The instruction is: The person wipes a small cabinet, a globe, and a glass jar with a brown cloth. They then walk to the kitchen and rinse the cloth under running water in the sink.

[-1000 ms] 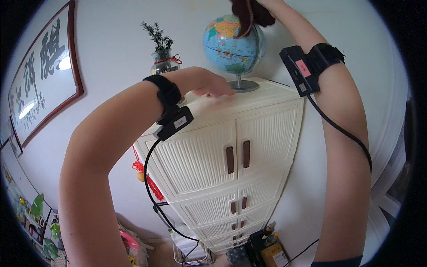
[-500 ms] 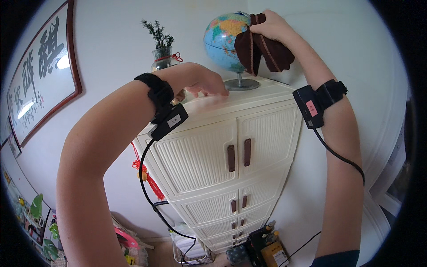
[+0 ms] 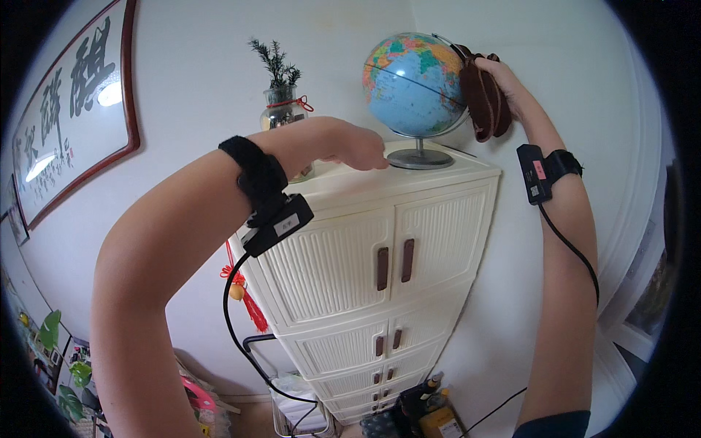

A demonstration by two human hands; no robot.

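Note:
A blue globe (image 3: 412, 91) with coloured continents stands on a round grey metal base (image 3: 420, 160), on top of a cream cabinet (image 3: 328, 191). My left hand (image 3: 354, 148) reaches across from the left, its fingers bent and closed at the base's left edge; its palm side and most of the fingertips are hidden. My right hand (image 3: 504, 79) is closed around a dark brown cloth (image 3: 485, 106) with light stitched seams. The cloth hangs against the globe's right side, by the metal arc (image 3: 461, 120). Each forearm wears a black strapped device with a cable.
Behind my left forearm stands a glass vase (image 3: 281, 106) with green sprigs and a red cord. A framed calligraphy piece (image 3: 77, 102) hangs on the left wall. A red tassel (image 3: 252, 310) hangs beside the cabinet; a white wire basket (image 3: 303, 409) and bottles (image 3: 438, 398) stand below.
My right hand and the cloth have moved right and down, from the globe's upper front to its right side. The globe has turned and shows more ocean. My left hand remains beside the base.

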